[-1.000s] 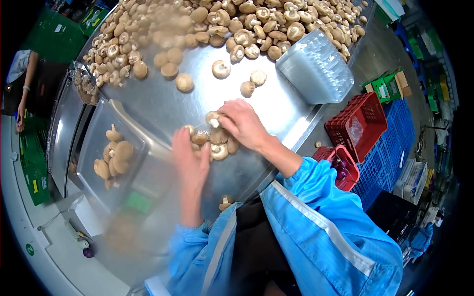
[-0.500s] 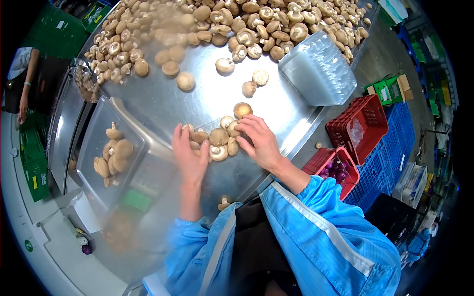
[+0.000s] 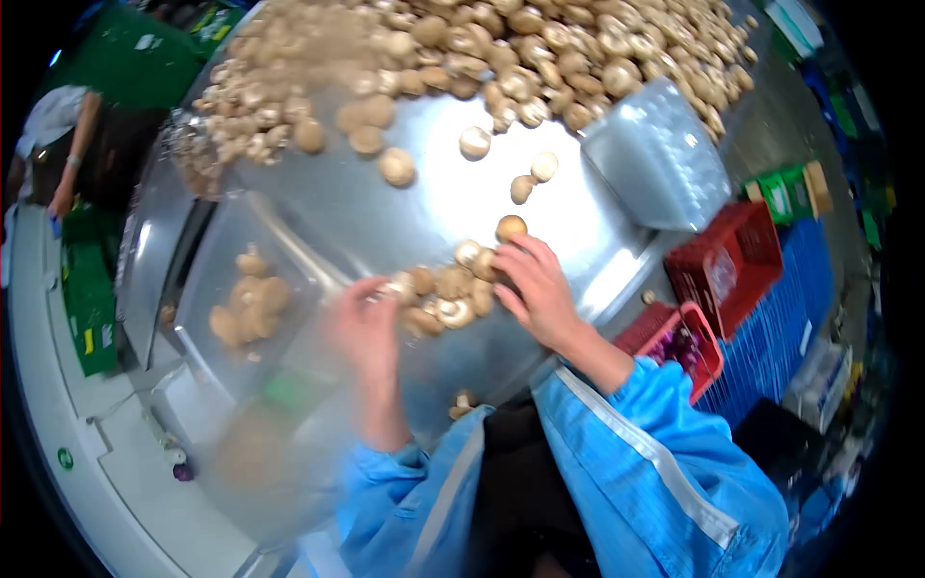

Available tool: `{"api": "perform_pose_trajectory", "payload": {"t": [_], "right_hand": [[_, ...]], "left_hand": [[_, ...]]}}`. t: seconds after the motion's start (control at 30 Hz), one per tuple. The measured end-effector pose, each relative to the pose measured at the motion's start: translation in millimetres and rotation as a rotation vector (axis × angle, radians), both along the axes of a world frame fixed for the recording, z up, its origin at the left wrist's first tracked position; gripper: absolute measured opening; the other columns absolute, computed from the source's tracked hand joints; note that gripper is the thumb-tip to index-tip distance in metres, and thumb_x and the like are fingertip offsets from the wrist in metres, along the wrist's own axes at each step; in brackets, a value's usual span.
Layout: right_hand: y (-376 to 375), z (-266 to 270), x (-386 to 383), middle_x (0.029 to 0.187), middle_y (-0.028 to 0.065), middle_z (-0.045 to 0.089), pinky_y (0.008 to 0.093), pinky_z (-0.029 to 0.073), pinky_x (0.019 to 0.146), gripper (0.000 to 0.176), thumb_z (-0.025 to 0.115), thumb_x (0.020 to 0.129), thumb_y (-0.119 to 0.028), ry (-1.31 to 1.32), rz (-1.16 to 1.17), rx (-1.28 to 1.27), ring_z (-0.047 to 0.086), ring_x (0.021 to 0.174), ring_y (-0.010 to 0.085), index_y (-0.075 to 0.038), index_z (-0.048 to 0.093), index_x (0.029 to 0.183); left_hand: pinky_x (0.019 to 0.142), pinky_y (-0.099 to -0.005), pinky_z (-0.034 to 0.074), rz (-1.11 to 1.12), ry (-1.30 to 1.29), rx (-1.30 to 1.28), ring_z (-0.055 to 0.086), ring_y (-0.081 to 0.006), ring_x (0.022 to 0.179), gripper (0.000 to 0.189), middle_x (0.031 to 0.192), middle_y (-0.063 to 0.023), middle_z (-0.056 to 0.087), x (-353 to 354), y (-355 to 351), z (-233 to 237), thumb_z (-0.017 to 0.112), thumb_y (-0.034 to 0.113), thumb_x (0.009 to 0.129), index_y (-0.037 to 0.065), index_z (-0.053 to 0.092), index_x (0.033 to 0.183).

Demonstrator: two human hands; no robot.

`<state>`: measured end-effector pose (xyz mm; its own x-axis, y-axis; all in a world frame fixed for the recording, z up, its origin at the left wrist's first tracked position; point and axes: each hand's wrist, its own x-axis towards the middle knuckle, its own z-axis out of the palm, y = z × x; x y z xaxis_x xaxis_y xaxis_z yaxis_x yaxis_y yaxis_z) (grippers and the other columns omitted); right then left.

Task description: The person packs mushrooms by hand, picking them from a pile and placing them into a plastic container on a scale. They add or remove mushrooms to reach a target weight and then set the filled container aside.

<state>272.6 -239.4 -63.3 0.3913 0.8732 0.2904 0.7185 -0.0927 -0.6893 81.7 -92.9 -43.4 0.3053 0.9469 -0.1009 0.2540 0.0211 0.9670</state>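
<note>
A group of brown-capped mushrooms (image 3: 453, 282) lies on the steel table in front of me, some with pale undersides up. The faint edge of a clear tray seems to show beneath them. At the group's left end, my left hand (image 3: 366, 332) is blurred, its fingers curled in and seemingly pinched on a mushroom (image 3: 398, 287). My right hand (image 3: 541, 301) is at the right end, thumb apart from the fingers, fingertips against a mushroom (image 3: 487, 263). Just beyond those fingertips sits a single round mushroom (image 3: 511, 228).
A large mushroom heap (image 3: 540, 58) covers the table's far side. Stacked clear trays (image 3: 658, 159) stand right; a clear tray (image 3: 207, 289) with several mushrooms lies left. Red crates (image 3: 742, 255) are beyond the right edge. Another person's arm (image 3: 77, 149) shows far left.
My left hand's fingers have gone from spread along the group to curled at its left end. The whole view has shifted, putting the table slightly lower and to the right.
</note>
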Motion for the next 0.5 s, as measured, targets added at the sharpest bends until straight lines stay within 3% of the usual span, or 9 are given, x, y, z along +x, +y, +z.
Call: {"api": "perform_pose_trajectory", "payload": {"t": [0.1,0.2,0.3,0.4,0.5], "right_hand": [[10,27,-19,0.13,0.0171,0.054,0.0449,0.038,0.106,0.052,0.073,0.078,-0.008,0.32,0.061,0.006,0.045,0.128,0.0379,-0.002,0.053,0.125],[29,39,-41,0.128,0.0177,0.054,0.0417,0.044,0.101,0.055,0.074,0.078,-0.006,0.496,0.196,0.027,0.052,0.122,0.0355,-0.003,0.052,0.128],[41,41,-45,0.126,0.0167,0.056,0.0405,0.047,0.097,0.051,0.072,0.078,-0.004,0.541,0.311,0.023,0.055,0.117,0.0352,-0.004,0.054,0.126],[47,50,-45,0.122,0.0147,0.058,0.0402,0.046,0.096,0.044,0.069,0.081,-0.005,0.376,0.264,-0.009,0.054,0.117,0.0344,-0.003,0.056,0.123],[50,29,-52,0.128,0.0146,0.054,0.042,0.041,0.103,0.046,0.066,0.084,-0.011,0.018,0.307,-0.136,0.048,0.124,0.0339,-0.003,0.053,0.127]], "left_hand": [[0.071,-0.0245,0.054,-0.058,-0.302,-0.283,0.063,-0.0111,0.082,0.027,0.092,-0.0059,0.065,5,-18,14,0.067,-0.005,0.078,0.001,0.062,0.103],[0.075,-0.023,0.053,-0.142,-0.482,-0.58,0.064,-0.0106,0.084,0.02,0.097,-0.0066,0.066,3,-28,0,0.064,-0.003,0.085,0.0,0.061,0.104],[0.075,-0.0253,0.054,-0.079,-0.466,-0.478,0.065,-0.0141,0.091,0.025,0.103,-0.0103,0.065,-5,-28,-8,0.062,-0.002,0.087,-0.002,0.058,0.112],[0.076,-0.0256,0.054,-0.039,-0.313,-0.282,0.065,-0.0151,0.095,0.024,0.107,-0.0106,0.064,-14,-29,-6,0.06,-0.002,0.089,-0.003,0.057,0.113],[0.076,-0.0256,0.054,-0.006,-0.235,-0.168,0.066,-0.0158,0.095,0.023,0.105,-0.0104,0.065,-28,-30,-7,0.06,-0.002,0.09,-0.003,0.057,0.113]]}}
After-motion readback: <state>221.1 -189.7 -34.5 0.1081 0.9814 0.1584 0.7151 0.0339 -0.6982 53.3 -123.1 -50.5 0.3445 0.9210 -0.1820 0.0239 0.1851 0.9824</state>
